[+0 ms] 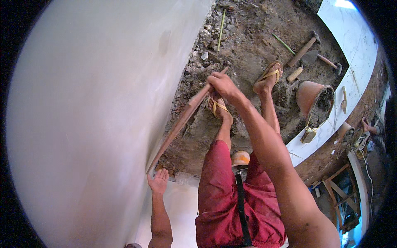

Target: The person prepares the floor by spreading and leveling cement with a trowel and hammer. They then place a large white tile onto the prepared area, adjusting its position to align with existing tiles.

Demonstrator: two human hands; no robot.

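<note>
My right hand [223, 85] is closed around the upper part of a long wooden strip [182, 118]. The strip slants down to the left, and its lower end is at the foot of a smooth pale wall [91, 107]. By that lower end my left hand [158, 180] is open, palm showing and fingers stretched out. Whether it touches the strip I cannot tell. Beneath the strip lies rough, dark soil [244, 45] with rubble along the wall. My sandalled feet [268, 76] stand on this soil, and an orange-and-white container [240, 158] sits between my legs.
Right of my feet lie two hammers [304, 52] and a trowel [295, 74]. An orange bucket [308, 97] of dark mix leans beside a white marbled slab strip [359, 53]. A string-tied block [308, 135] rests on its edge. Beyond are another person's foot [369, 127] and a wooden frame [343, 190].
</note>
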